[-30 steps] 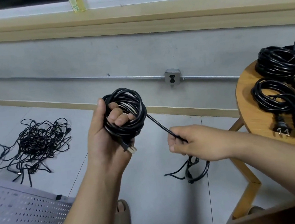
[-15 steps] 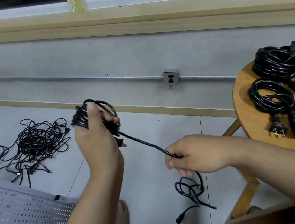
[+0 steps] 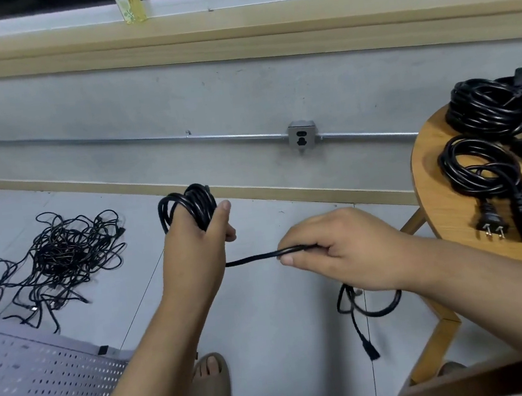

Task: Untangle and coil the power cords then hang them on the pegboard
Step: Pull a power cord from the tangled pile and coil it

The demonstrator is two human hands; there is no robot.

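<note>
The left hand (image 3: 197,237) was raised over the tiled floor (image 3: 285,341), its fingers curled round a coil of black power cord (image 3: 188,202). The loops stood up above the knuckles, and the thumb pressed against the coil's right side. From under that hand a straight run of cord (image 3: 250,259) led across to the right hand (image 3: 340,247), which pinched it between the thumb and curled fingers, palm turned down. Below the right hand the loose tail (image 3: 373,310) hung in a small loop and ended in a black connector (image 3: 371,349) low over the floor; whether it touched the tiles could not be told. Well off to the left, a tangled pile of cords (image 3: 64,256) lay spread on the floor. Nearer the camera, in the lower left corner, lay a white pegboard (image 3: 40,385). At the right edge a round wooden counter (image 3: 440,184) carried several coiled cords (image 3: 484,110), and a two-pin plug (image 3: 490,223) rested near its rim. On the grey wall behind, a metal outlet box (image 3: 302,136) sat on a thin conduit (image 3: 149,142). A foot in a tan sandal (image 3: 212,385) showed at the bottom, beside the left forearm.
</note>
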